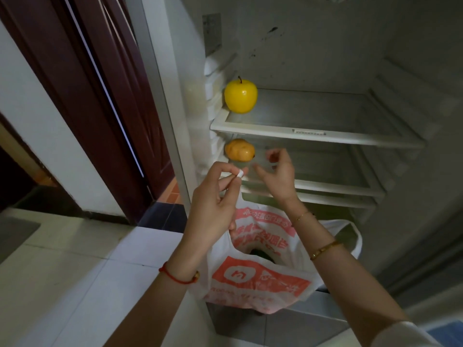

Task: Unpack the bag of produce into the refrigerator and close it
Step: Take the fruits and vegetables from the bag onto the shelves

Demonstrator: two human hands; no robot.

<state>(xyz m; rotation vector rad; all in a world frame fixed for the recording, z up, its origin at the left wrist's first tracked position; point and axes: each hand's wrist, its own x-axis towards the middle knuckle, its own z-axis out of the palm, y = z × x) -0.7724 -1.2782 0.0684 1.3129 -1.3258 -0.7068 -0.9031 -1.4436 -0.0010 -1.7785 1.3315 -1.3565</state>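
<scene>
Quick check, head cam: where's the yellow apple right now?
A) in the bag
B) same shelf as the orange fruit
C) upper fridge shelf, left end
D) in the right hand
C: the yellow apple sits at the left end of the upper shelf, one level above the orange fruit, while the left hand pinches the bag handle and the right hand holds nothing.

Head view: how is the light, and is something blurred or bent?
Head view: dim overall; the glossy yellow apple shows small glare spots; the right hand looks slightly motion-blurred; wide-angle distortion tilts the dark red door and the white refrigerator shelf's rim.
</scene>
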